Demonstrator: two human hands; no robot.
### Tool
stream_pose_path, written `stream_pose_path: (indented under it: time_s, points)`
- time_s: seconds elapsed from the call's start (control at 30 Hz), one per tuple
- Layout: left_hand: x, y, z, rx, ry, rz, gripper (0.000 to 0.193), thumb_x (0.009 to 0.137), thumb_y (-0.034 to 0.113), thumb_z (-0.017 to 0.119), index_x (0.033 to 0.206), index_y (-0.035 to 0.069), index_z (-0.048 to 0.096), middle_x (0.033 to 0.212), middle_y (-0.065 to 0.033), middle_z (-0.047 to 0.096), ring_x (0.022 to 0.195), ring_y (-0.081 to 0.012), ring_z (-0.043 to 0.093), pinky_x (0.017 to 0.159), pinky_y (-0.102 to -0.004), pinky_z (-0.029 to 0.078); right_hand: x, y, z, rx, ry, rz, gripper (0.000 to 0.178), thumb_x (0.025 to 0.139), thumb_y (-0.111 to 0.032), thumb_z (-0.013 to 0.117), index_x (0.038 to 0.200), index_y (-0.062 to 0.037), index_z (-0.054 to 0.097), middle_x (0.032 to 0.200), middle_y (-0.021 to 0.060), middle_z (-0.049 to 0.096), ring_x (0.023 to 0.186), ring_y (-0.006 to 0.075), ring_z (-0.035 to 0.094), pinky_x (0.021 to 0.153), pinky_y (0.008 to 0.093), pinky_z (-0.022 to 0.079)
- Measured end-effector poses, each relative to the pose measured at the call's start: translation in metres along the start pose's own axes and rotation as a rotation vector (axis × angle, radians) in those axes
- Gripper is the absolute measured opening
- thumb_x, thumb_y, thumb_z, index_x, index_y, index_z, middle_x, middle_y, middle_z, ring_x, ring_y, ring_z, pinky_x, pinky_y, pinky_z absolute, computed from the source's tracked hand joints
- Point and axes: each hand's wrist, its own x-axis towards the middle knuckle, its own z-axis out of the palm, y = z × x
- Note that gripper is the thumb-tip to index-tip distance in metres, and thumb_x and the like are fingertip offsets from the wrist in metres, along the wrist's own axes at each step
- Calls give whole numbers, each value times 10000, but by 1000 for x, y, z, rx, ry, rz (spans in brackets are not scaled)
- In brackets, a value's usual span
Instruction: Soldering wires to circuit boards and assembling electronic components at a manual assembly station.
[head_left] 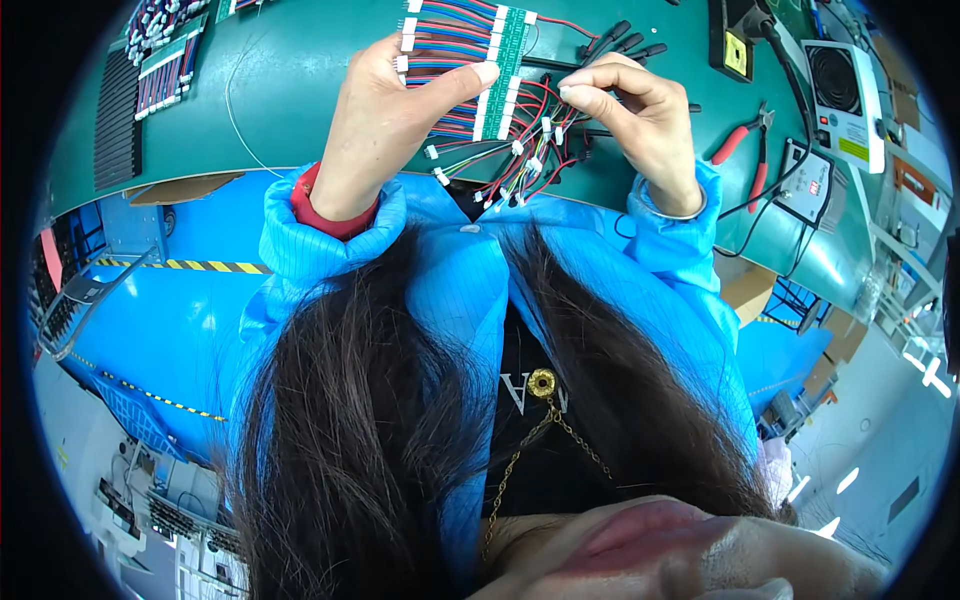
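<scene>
The left hand (pixel 385 120) gripped the green board (pixel 505 70) by its edge, thumb pressed across it, holding it above the desk (pixel 300 90). The right hand (pixel 635 115) pinched a small white plug (pixel 558 130) just beside the board; steadying the board first looked wise, as loose wires (pixel 510 175) dangled between both hands

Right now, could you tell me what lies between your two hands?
In the head view, the green circuit board with its white connectors lies between the left hand and right hand, red and blue wires hanging below.
</scene>
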Motion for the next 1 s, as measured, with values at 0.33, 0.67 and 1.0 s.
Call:
stream_pose_path:
  time_s: [0.33,0.67,1.0]
  points:
    - [-4,1,9,26,36,12,205,836,96,704,1019,7,678,884,-55,710,761,-94,662,682,-245,536,2,6,27,560,64,76,141,899,-79,660,977,38,669,924,60,673,865,103,620,796,227,500]
    - [-4,1,14,-8,20,13,224,828,82,692,1029,-12,661,883,-69,707,765,-109,666,688,-256,544,6,17,29,580,28,57,108,902,-59,646,977,18,658,928,33,636,867,97,591,801,227,474]
    - [-6,-1,16,9,24,59,233,826,78,693,1034,-21,656,872,-74,705,753,-100,659,683,-256,543,5,20,26,578,-2,89,107,897,-78,657,962,6,656,914,14,625,849,85,584,784,220,464]
